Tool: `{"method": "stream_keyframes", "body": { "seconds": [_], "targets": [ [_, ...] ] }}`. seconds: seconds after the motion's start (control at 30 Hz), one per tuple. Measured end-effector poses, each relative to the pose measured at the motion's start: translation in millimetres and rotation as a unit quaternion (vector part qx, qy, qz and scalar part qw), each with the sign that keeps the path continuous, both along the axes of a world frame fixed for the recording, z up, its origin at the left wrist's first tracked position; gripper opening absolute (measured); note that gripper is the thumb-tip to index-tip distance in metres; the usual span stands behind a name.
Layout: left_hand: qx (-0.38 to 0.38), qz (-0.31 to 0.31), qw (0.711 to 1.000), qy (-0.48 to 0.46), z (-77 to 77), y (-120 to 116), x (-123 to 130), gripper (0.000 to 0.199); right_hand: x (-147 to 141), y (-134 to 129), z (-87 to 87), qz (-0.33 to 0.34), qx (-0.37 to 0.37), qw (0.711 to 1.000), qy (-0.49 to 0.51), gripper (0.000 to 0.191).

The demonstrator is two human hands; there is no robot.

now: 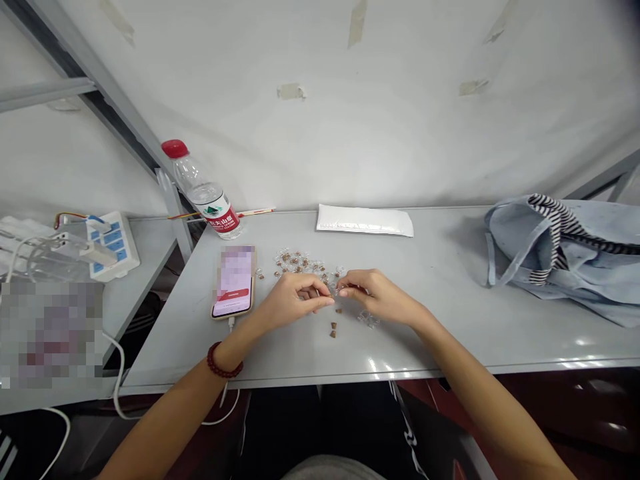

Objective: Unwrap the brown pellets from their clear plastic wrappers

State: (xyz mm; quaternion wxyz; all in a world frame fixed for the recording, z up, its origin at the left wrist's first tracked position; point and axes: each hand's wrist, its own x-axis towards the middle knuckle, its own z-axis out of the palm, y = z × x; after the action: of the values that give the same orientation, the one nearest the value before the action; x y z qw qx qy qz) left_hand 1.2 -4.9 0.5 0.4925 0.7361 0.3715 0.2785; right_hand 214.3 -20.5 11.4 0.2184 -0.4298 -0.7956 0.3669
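My left hand (pixel 295 300) and my right hand (pixel 375 295) meet above the grey table (pixel 475 333), their fingertips almost touching. Each pinches something tiny and clear, though the fingers hide most of it. Just beyond them lies a scattered heap of small clear and brown pieces (pixel 297 263). Two brown pieces (pixel 333 330) sit below my fingertips, near a small clump of clear pieces (pixel 367 319). A dark red bead bracelet (pixel 225 360) circles my left wrist.
A smartphone (pixel 234 281) with a blurred screen lies left of my hands, with a white cable running off the table edge. Behind stand a red-capped water bottle (pixel 203 193) and a white pouch (pixel 365 220). A denim bag (pixel 560 253) lies right; a power strip (pixel 114 243) sits left.
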Motion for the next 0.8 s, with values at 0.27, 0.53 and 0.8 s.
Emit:
{"method": "stream_keyframes", "body": {
  "seconds": [0.27, 0.53, 0.8],
  "targets": [
    [-0.007, -0.007, 1.0, -0.013, -2.8, -0.4, 2.7, 0.009, -4.9, -3.0, -2.9, 0.029, -0.007, 1.0, 0.008, 0.024],
    [-0.013, -0.001, 0.992, -0.123, -0.3, -3.8, 4.6, 0.002, -0.5, -2.4, 1.2, 0.007, -0.099, 0.992, 0.081, 0.023],
    [-0.143, -0.022, 0.985, -0.094, -1.9, 0.3, 0.0, 0.012, -3.3, -0.2, -9.4, 0.065, -0.134, 0.983, 0.106, 0.023]
  ]
}}
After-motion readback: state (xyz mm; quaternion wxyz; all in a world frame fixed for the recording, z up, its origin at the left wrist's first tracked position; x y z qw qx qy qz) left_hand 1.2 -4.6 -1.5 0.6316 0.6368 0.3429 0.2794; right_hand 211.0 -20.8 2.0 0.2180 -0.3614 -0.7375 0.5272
